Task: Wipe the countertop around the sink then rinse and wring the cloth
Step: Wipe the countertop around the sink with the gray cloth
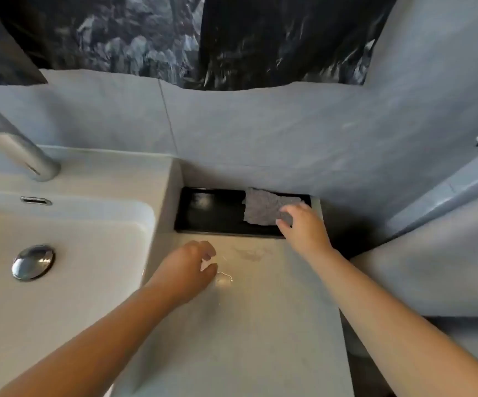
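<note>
Grey tiled wall (260, 133) fills the back of the view, with a dark marbled panel (146, 38) above it. Below lies the pale countertop (260, 325), and the white sink (94, 282) is set into it on the left. A black tray (212, 213) sits at the rear of the counter, against the wall and just beside the sink's raised edge. A chrome faucet (17, 144) stands at the back rim of the sink.

Both of the 2 bare forearms reach in from below. The right hand (303, 224) is over the tray's right end, its fingers stretched out fairly straight and lying on the right edge of the grey cloth (263, 207), which is spread flat in the tray's right half. The left hand (186, 267) is above the countertop near the sink edge, fingers loosely curled and holding nothing.

A chrome drain plug (33, 262) sits in the basin floor. A small wet patch (224, 276) glints on the counter just beside the left fingertips.
</note>
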`<action>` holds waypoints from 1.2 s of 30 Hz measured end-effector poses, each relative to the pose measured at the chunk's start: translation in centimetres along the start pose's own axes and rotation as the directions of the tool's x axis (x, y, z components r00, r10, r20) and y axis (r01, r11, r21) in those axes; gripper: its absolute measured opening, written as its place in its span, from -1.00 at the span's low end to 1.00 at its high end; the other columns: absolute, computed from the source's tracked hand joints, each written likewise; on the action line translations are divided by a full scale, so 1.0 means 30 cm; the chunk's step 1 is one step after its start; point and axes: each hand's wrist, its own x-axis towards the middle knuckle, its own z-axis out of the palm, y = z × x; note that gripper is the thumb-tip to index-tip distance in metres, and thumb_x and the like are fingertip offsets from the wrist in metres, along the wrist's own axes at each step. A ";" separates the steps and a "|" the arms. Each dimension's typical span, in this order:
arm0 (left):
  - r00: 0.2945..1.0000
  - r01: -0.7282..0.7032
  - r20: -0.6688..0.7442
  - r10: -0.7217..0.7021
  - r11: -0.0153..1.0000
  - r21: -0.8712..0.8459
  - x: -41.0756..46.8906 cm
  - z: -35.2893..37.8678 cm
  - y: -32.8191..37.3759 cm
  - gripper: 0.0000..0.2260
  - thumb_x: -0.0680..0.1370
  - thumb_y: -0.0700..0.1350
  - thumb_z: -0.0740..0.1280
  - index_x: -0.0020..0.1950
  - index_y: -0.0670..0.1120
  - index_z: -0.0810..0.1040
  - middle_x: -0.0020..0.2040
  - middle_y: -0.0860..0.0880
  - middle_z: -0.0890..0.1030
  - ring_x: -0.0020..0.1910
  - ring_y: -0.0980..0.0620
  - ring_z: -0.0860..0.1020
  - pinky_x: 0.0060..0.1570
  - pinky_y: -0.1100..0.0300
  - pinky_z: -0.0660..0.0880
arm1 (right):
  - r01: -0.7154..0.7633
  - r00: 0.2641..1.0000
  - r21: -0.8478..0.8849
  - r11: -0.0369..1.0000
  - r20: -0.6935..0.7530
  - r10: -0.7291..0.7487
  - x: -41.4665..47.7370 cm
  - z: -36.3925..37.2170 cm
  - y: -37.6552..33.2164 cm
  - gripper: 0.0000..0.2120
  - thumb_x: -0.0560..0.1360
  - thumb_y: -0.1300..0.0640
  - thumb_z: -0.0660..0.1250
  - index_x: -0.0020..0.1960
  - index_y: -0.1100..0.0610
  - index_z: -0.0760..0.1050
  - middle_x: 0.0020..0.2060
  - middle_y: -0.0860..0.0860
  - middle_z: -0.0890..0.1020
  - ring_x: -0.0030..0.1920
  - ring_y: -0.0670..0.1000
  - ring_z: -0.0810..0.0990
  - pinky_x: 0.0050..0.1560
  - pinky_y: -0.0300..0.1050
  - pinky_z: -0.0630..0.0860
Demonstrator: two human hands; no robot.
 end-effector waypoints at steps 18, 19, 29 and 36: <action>0.997 -0.072 -0.022 0.080 0.962 0.262 0.176 0.167 -0.065 -0.35 0.54 0.04 0.26 0.55 -0.10 0.07 0.54 -0.10 0.09 0.51 -0.07 0.06 0.46 0.14 0.01 | 0.133 0.966 -0.206 0.969 -0.190 -0.173 0.177 0.157 0.102 -0.57 0.36 -0.06 0.49 0.11 0.17 0.56 -0.11 0.10 0.56 -0.09 0.16 0.52 -0.11 0.02 0.42; 0.997 -0.068 -0.022 0.076 0.962 0.264 0.174 0.171 -0.062 -0.34 0.54 0.06 0.26 0.55 -0.10 0.05 0.55 -0.10 0.07 0.51 -0.07 0.04 0.46 0.14 -0.01 | 0.140 0.964 -0.191 0.972 -0.196 -0.177 0.176 0.163 0.103 -0.60 0.35 -0.03 0.50 0.07 0.18 0.58 -0.15 0.10 0.55 -0.11 0.16 0.52 -0.13 0.02 0.42; 0.998 -0.050 0.046 0.038 0.954 0.297 0.171 0.176 -0.059 -0.24 0.53 0.18 0.23 0.56 -0.08 -0.07 0.57 -0.08 -0.08 0.54 -0.08 -0.10 0.49 0.06 -0.04 | 0.065 0.955 0.195 0.979 -0.295 -0.005 -0.058 0.026 0.098 -0.78 0.46 -0.03 0.38 -0.10 0.14 0.54 -0.25 -0.02 0.54 -0.28 -0.01 0.50 -0.34 -0.13 0.38; 0.994 -0.052 0.107 0.016 0.941 0.334 0.159 0.181 -0.043 -0.25 0.54 0.21 0.19 0.56 -0.06 -0.11 0.55 -0.08 -0.27 0.53 -0.10 -0.23 0.50 0.02 -0.08 | -0.108 0.942 0.216 0.970 -0.289 0.170 -0.301 0.009 0.259 -0.75 0.49 -0.09 0.34 0.02 0.07 0.56 -0.15 -0.05 0.58 -0.19 -0.08 0.55 -0.29 0.00 0.56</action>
